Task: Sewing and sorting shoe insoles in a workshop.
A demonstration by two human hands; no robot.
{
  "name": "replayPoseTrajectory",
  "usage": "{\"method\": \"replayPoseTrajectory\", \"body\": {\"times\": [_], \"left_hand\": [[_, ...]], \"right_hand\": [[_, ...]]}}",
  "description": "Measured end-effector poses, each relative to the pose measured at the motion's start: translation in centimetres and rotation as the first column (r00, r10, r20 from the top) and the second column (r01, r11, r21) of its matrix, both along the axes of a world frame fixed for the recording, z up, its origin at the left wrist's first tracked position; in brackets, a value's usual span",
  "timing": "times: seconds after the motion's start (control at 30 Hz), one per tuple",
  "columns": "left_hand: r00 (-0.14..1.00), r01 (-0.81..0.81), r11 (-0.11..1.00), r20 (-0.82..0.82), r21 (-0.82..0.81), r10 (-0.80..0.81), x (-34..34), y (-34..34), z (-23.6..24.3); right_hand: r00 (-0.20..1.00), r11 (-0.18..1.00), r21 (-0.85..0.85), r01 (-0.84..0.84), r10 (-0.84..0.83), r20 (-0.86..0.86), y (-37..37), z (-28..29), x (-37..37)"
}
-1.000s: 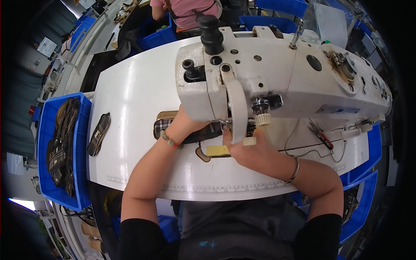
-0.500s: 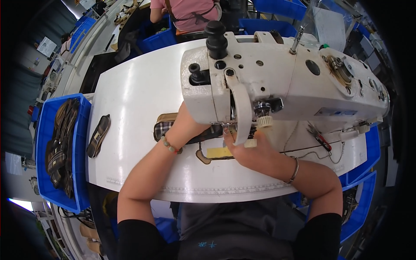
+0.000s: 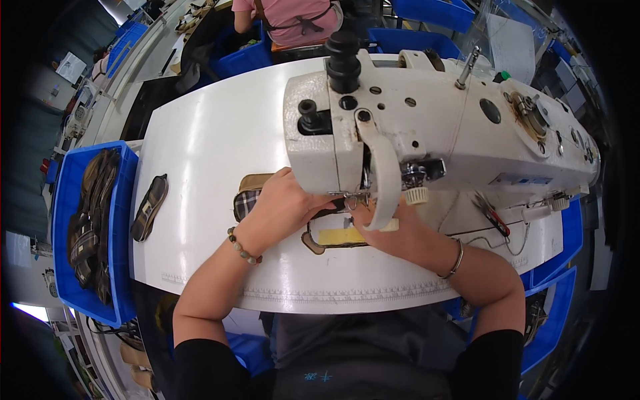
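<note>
A large white sewing machine (image 3: 440, 127) stands on the white table (image 3: 213, 140). Under its head lies a dark checked fabric piece (image 3: 247, 200) with a tan edge. My left hand (image 3: 283, 203) presses flat on this piece just left of the needle. My right hand (image 3: 393, 230) rests on the piece right of the needle, fingers near the presser foot, partly hidden by the machine's white guard. A brown insole-shaped part with a yellow patch (image 3: 337, 237) lies between my hands.
A blue bin (image 3: 67, 200) at the table's left edge holds several dark checked pieces. One such piece (image 3: 149, 207) lies loose on the table beside it. Red-handled snips (image 3: 492, 215) lie right of the machine. Another person sits behind, among more blue bins (image 3: 447, 10).
The view has shifted, so the machine and table sit further right and lower in the picture. Both hands stay on the fabric at the needle.
</note>
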State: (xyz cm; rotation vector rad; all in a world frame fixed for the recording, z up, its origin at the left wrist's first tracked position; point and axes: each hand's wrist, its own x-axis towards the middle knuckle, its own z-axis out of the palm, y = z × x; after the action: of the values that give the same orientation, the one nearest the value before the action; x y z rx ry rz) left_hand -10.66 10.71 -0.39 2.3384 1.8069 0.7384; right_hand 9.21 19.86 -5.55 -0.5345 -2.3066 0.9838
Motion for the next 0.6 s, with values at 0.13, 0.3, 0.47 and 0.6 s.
{"method": "replayPoseTrajectory", "body": {"times": [0.13, 0.3, 0.47, 0.6], "left_hand": [[0.998, -0.034, 0.995, -0.055, 0.095, 0.039, -0.1, 0.2, 0.0], [0.999, -0.037, 0.993, -0.026, 0.111, 0.040, -0.4, 0.5, -0.3], [0.997, -0.070, 0.992, 0.028, 0.106, 0.067, -0.1, 0.7, -0.4], [0.993, -0.105, 0.982, 0.061, 0.158, 0.096, 0.4, 0.8, -0.7]], "right_hand": [[1.000, 0.991, 0.131, -0.031, 0.030, 0.007, 0.7, -0.4, -0.3], [0.998, 0.891, 0.451, -0.056, 0.059, 0.008, 1.2, -0.6, -0.5], [0.996, 0.927, 0.375, -0.026, 0.056, -0.070, 1.3, -0.9, -0.5], [0.997, 0.912, 0.411, -0.023, 0.049, -0.052, 1.3, -0.9, -0.6]]}}
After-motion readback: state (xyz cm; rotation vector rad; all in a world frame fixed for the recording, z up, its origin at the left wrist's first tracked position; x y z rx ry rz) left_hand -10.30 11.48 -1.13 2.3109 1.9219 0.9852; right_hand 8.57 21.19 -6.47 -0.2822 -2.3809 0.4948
